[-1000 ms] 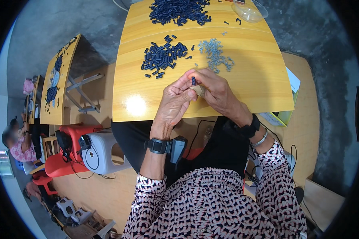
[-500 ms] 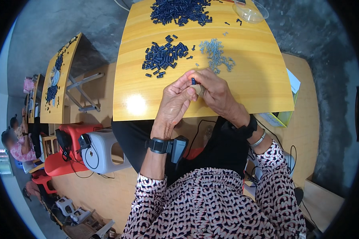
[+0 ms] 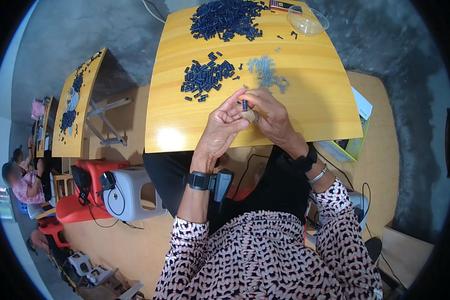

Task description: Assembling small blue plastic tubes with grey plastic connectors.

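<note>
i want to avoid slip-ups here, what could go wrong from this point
The small dark blue cylindrical piece at the fingertips of the right hand could slip and perhaps roll off the yellow wood-grain table, whose front edge is close.

The right hand is also near the loose pile of small grey pieces, so a knuckle might scatter some.

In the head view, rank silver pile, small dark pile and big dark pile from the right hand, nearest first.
1. Silver pile: just beyond the right hand.
2. Small dark pile: left of silver pile.
3. Big dark pile: beyond small dark pile.
</note>
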`<state>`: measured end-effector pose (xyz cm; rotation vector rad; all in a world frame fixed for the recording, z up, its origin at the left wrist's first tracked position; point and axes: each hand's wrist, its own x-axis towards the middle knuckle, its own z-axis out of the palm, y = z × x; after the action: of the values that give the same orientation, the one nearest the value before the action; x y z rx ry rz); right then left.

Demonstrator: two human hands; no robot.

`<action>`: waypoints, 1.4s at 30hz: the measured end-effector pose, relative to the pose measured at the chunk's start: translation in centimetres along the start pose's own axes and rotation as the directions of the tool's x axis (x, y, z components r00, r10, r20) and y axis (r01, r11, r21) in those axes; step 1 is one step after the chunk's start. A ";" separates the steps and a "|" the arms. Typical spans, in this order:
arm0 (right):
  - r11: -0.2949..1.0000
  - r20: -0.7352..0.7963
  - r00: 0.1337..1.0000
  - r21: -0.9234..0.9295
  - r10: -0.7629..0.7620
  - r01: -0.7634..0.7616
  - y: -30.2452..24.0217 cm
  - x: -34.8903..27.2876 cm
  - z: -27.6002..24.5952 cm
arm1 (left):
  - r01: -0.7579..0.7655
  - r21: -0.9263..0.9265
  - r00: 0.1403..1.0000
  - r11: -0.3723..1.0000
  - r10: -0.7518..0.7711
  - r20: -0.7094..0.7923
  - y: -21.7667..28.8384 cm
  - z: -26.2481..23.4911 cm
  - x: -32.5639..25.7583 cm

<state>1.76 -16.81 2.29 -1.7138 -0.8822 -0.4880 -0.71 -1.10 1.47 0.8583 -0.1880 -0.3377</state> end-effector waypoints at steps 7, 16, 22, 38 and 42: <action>1.000 -0.003 1.000 -0.009 -0.026 0.026 -0.7 0.1 -0.2 | 0.011 -0.029 1.000 1.000 -0.011 0.002 0.0 -0.5 0.2; 0.999 -0.041 0.999 -0.043 0.018 -0.019 -1.8 0.0 -1.6 | 0.065 -0.134 0.998 0.989 -0.066 -0.008 -0.1 -0.6 0.2; 0.991 -0.075 0.996 -0.125 -0.052 0.042 -2.5 0.3 -2.9 | 0.063 -0.110 0.998 0.992 -0.065 -0.021 -0.3 -1.2 0.2; 0.829 -0.736 0.676 -0.358 0.034 -0.430 -2.3 -1.2 -20.0 | 0.079 -0.117 0.997 0.990 -0.079 0.004 -0.4 -1.3 0.4; 0.803 -0.799 0.600 -0.346 0.019 -0.485 2.7 -6.4 -27.8 | 0.078 -0.088 0.996 0.993 -0.081 -0.028 -0.1 -1.4 0.2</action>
<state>2.72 -45.26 5.04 -1.8134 0.1915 -1.2403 -0.09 -0.26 0.52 0.7861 -0.1090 -0.4041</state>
